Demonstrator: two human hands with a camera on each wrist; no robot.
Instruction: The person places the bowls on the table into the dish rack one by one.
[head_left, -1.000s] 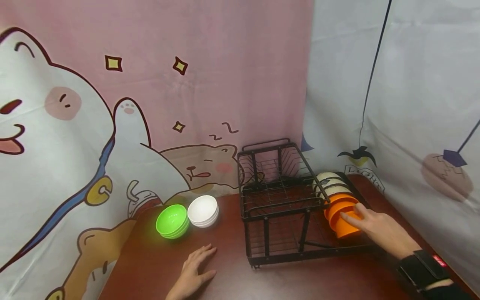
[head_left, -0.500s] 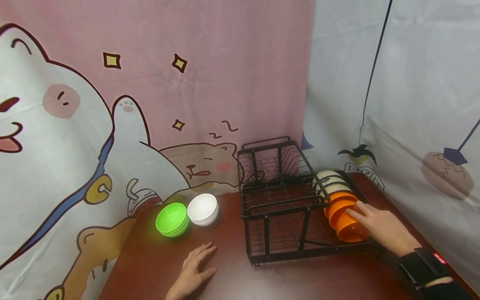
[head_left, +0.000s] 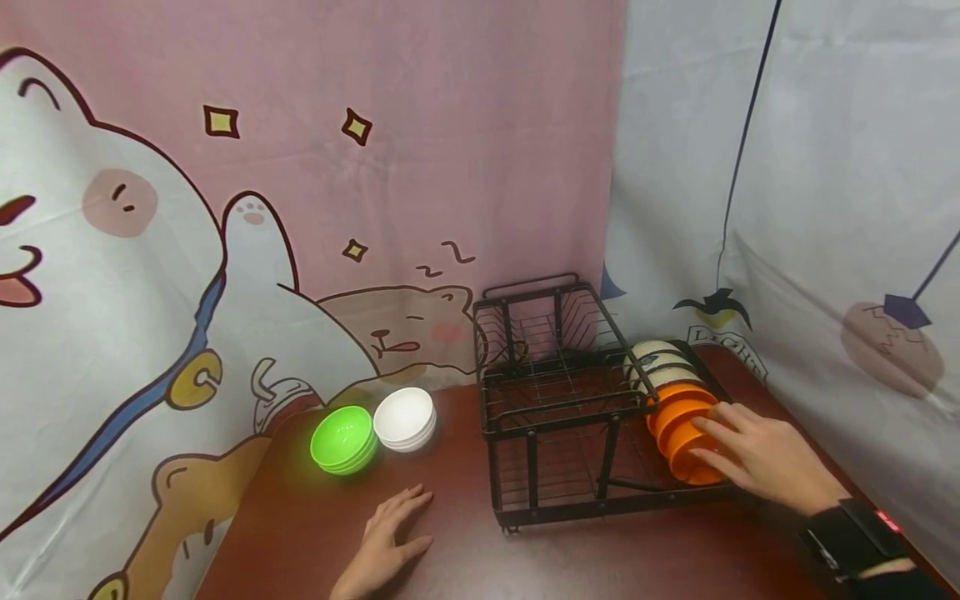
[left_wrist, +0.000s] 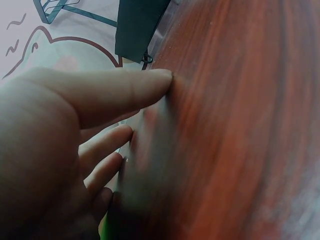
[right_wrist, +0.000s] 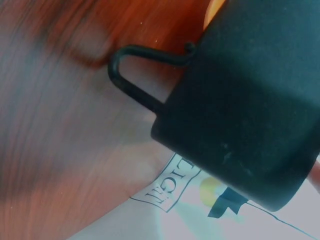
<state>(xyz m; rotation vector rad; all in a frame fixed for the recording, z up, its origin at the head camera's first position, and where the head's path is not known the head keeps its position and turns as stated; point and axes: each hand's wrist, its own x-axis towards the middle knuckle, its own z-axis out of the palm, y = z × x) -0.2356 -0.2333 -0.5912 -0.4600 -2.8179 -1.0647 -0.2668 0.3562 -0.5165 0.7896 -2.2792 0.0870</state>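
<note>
Several orange bowls (head_left: 678,412) stand tipped on edge in a row at the right of the black dish rack (head_left: 555,512), on its lower level. My right hand (head_left: 776,458) reaches in from the right, fingertips and thumb extended over the front orange bowl, which leans in the row. Behind these bowls, several cream bowls (head_left: 660,362) with dark marks also stand on edge. My left hand (head_left: 382,542) rests on the table with fingers spread, holding nothing; in the left wrist view its thumb (left_wrist: 125,92) lies straight along the tabletop.
A stack of green bowls (head_left: 343,442) and a stack of white bowls (head_left: 405,421) sit at the back left of the brown table (head_left: 465,558). A dark panel with a bent wire loop (right_wrist: 120,75) fills much of the right wrist view. Printed curtains hang behind.
The front orange bowl has tipped back into the row and turned its opening forward. My right hand has shifted slightly, and its thumb now shows over the bowl. The left hand stays put.
</note>
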